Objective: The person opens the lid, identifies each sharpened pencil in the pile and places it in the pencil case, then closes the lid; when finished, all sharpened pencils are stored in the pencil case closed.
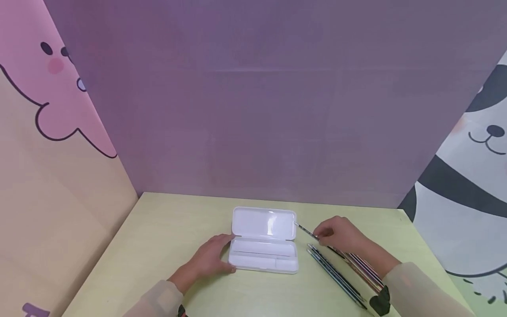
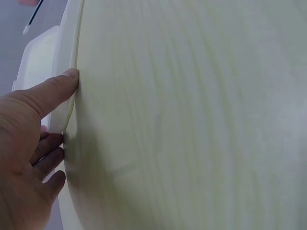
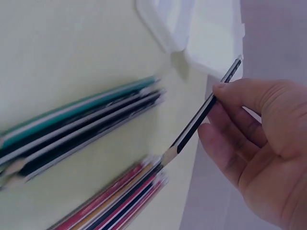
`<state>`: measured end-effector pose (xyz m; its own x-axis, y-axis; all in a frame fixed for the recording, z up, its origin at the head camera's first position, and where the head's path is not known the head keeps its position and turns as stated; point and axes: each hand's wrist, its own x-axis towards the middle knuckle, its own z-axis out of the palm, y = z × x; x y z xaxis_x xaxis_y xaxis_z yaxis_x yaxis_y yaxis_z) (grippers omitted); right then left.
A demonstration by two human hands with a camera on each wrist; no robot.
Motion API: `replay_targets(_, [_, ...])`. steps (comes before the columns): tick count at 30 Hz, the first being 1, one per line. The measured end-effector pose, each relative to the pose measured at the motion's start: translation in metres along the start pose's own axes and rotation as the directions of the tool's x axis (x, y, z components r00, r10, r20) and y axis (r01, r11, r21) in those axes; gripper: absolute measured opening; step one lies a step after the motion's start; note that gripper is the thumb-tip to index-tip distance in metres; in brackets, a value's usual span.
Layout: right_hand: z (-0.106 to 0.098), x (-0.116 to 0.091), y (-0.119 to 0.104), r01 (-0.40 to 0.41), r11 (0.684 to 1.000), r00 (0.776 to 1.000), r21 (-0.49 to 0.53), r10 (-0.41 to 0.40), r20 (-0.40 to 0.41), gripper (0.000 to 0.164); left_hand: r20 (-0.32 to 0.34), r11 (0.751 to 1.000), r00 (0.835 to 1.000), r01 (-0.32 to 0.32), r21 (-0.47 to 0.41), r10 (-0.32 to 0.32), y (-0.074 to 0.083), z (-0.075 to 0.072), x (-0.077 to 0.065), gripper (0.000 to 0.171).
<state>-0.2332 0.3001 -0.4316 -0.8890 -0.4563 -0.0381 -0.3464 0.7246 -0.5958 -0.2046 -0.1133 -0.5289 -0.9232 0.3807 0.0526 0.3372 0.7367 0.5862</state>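
Note:
A white pencil case (image 1: 253, 222) lies unfolded on the table, its lid tipped back and its compartments facing up. My left hand (image 1: 210, 257) holds its left end, thumb at the front edge and fingers along the side. To the right of the case, my right hand (image 1: 342, 233) pinches a black-and-white striped pencil (image 3: 194, 122) between thumb and fingers. This pencil slants with its blunt end toward the lid and its bare-wood sharpened end toward the pencils below. In the left wrist view the left thumb (image 2: 57, 93) presses the case's front rim.
Teal and black striped pencils (image 1: 334, 273) lie side by side at the case's right. Several red, gold and dark striped pencils (image 3: 120, 196) lie in another bunch, partly under the right forearm in the head view. A purple panel (image 1: 269, 110) rises behind the pale table (image 1: 178, 215).

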Motion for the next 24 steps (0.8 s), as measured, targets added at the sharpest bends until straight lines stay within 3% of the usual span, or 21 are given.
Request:
replay_targets(12, [0.025,0.053,-0.053,0.136,0.990,0.987,0.050,-0.139,0.075,0.018,-0.020,0.999,1.000,0.001,0.053,0.000,0.000,-0.001,0.001,0.093])
replay_targets(24, [0.075,0.089,-0.076,0.147,0.989,0.981,0.014,-0.147,0.129,0.021,-0.007,0.997,1.000,0.027,0.070,-0.027,0.008,-0.004,0.000,0.095])
